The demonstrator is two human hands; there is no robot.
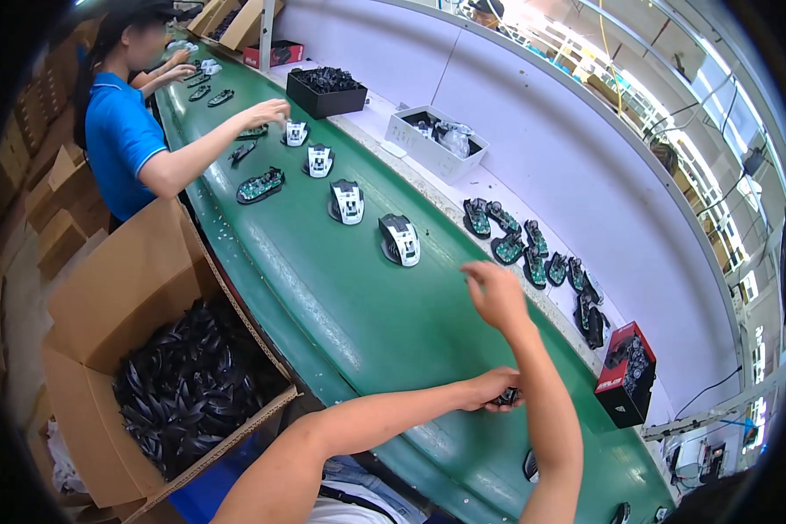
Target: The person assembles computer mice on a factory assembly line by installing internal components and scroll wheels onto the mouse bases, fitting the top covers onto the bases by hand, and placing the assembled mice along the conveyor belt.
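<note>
My left hand [491, 389] is closed around a dark mouse part [506, 397], low over the green conveyor belt [358, 297]. My right forearm crosses in front and hides some of that hand. Farther up the belt, my right hand [498, 293] is raised with its fingers partly bent and apart; nothing shows in it. The nearest piece beyond it is a white-and-black mouse shell [400, 240]. Another shell [347, 203] stands farther along the belt. A mouse base with a green circuit board [260, 185] lies near the belt's left side.
Several mouse bases with circuit boards [508, 248] lie on the right ledge, near a red-and-black box of parts [624, 371]. A grey bin [437, 144] and black box [325, 92] stand farther back. Left is a carton [70, 419] of black pieces. A co-worker in blue [127, 140] reaches over the belt.
</note>
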